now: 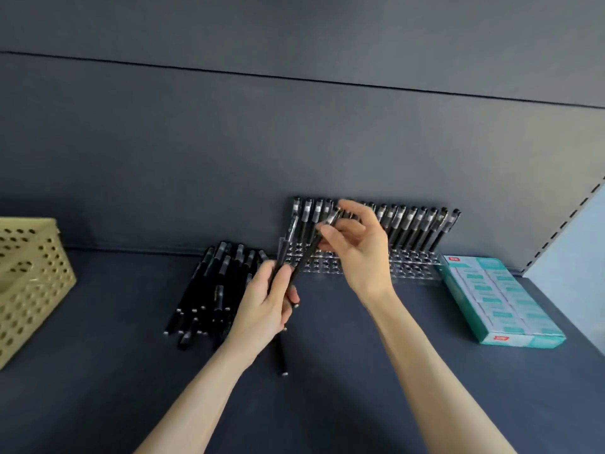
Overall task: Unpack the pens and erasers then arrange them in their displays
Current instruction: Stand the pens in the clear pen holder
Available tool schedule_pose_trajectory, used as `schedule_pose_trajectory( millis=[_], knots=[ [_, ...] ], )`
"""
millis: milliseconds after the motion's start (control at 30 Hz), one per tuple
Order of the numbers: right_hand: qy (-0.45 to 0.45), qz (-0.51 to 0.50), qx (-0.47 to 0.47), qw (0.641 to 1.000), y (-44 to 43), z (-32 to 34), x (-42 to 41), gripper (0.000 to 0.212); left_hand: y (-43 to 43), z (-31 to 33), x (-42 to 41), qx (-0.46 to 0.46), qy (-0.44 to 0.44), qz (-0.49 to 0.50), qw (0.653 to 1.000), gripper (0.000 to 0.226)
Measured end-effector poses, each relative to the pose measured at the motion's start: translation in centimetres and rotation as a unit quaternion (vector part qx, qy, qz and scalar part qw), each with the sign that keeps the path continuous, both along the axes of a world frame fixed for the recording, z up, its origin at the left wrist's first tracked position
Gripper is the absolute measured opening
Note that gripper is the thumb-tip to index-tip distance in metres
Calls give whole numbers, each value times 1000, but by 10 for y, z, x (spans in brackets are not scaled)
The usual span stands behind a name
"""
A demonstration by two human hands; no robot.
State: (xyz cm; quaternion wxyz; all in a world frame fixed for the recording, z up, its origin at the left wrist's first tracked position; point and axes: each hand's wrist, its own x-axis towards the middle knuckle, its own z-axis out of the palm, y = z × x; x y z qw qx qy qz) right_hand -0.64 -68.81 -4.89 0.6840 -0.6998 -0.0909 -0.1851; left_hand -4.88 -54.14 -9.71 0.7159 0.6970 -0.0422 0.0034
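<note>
Both forearms reach in from below over the dark shelf [327, 404], the left hand [265, 306] lower and nearer, the right hand [357, 247] raised beyond it. The left hand is curled round a bundle of pens [292, 301], thumb along the top. Only the metal tips show past its fingers, so their number cannot be counted. The right hand pinches the capped upper end of one pen [307, 253] between thumb and forefinger, its other fingers loosely fanned. This pen slants down from that pinch into the left hand's grip. Directly behind the right hand stands the clear display [412, 265]. The standing pens [415, 227] fill its back row, and the palm hides part of that row. Just left of the left hand lies a pile of pens [212, 290], overlapping and too dark to separate. A lone pen [281, 358] lies under the left wrist, partly covered. Well right of the right hand sits the eraser box [501, 296], its print blurred. Far left of the left hand, a perforated basket [29, 283] is cut off by the edge.
</note>
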Motion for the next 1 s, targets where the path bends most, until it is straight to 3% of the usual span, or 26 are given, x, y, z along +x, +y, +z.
schedule_pose_trajectory(
  millis=[133,333,533,767,1000],
  knots=[
    [-65,-103,-3,993,20,11,11,35,36,-7,9,40,-51,57,996,22],
    [-140,-190,-95,967,36,16,28,37,47,-12,9,-6,-49,55,997,23],
    [-146,-186,-149,960,42,2,41,30,48,-8,6,-59,-54,45,996,22],
    [-145,-180,-180,956,48,-8,48,30,51,-13,7,-22,-69,48,996,26],
    [-119,-173,-246,946,50,-18,49,27,50,-10,6,-74,-33,38,996,22]
  ],
)
